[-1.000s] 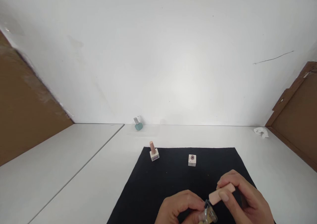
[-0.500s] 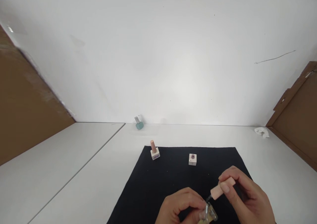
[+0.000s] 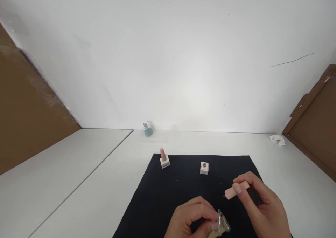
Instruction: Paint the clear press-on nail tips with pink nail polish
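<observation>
My left hand (image 3: 191, 218) grips a small glass nail polish bottle (image 3: 221, 224) low at the bottom edge of the view, its open neck pointing up. My right hand (image 3: 262, 201) pinches a pale pink brush cap (image 3: 236, 190) between thumb and fingers, a little up and to the right of the bottle and apart from it. The thin brush tip shows dark below the cap's left end. On the black cloth mat (image 3: 147, 196) stand a pink-capped bottle on a white square base (image 3: 164, 159) and an uncapped white square bottle (image 3: 204, 168).
A teal bottle with a silver cap (image 3: 148, 130) stands at the back of the white table (image 3: 78, 171). A crumpled white tissue (image 3: 277, 140) lies at the far right. Brown cardboard panels (image 3: 28, 90) flank the white wall (image 3: 183, 55).
My right hand has lifted the pink cap up and away from the bottle neck, widening the gap. My left hand stays nearly still. The whole view has shifted slightly.
</observation>
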A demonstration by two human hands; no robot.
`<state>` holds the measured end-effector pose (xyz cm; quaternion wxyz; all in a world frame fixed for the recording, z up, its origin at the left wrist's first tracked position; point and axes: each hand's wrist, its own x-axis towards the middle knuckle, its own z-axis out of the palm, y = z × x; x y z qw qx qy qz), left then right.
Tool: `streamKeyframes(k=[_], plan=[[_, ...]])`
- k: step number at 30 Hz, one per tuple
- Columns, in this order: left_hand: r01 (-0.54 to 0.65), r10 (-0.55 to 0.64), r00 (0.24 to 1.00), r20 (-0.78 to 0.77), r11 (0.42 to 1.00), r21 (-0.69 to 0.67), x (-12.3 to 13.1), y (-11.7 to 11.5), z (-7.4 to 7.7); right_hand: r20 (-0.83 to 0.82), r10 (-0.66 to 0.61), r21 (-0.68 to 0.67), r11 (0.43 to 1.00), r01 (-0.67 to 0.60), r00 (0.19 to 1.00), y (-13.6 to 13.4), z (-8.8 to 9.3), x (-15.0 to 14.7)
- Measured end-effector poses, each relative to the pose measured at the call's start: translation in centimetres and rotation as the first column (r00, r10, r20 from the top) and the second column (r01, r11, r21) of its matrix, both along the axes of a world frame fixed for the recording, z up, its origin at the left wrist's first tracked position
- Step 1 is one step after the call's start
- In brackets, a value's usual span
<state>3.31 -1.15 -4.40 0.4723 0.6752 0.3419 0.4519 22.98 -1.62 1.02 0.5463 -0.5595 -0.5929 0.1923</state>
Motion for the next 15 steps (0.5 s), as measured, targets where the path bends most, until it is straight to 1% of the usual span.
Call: streamKeyframes(k=[2,5,7,9,12,15], plan=[[0.000,0.000,1.000,-0.002,1.000,0.017,0.2,0.0,-0.6,-0.020,-0.014,-0.013,1.000,0.014,1.000,0.0,0.0,0.0],[-0.022,0.019,0.999,0.044,0.997,0.080,0.4,0.2,-1.4,-0.039,0.059,-0.045,0.997,-0.061,0.997,-0.2,0.2,0.1],[-0.025,0.021,0.998,0.053,0.995,0.094,0.3,0.2,-1.2,-0.032,0.121,-0.063,0.990,-0.123,0.992,-0.3,0.2,0.1],[-0.005,0.004,1.000,0.009,0.998,0.057,0.2,0.1,-0.6,-0.018,0.152,-0.077,0.985,-0.153,0.988,-0.3,0.2,0.2],[0.015,-0.015,1.000,-0.025,1.000,-0.001,0.0,-0.1,0.2,0.032,0.111,-0.074,0.991,-0.108,0.993,0.2,0.2,0.6],[0.009,-0.010,1.000,0.020,1.000,0.012,0.1,0.0,-0.2,0.089,0.071,-0.042,0.997,-0.067,0.993,0.5,0.2,0.9]])
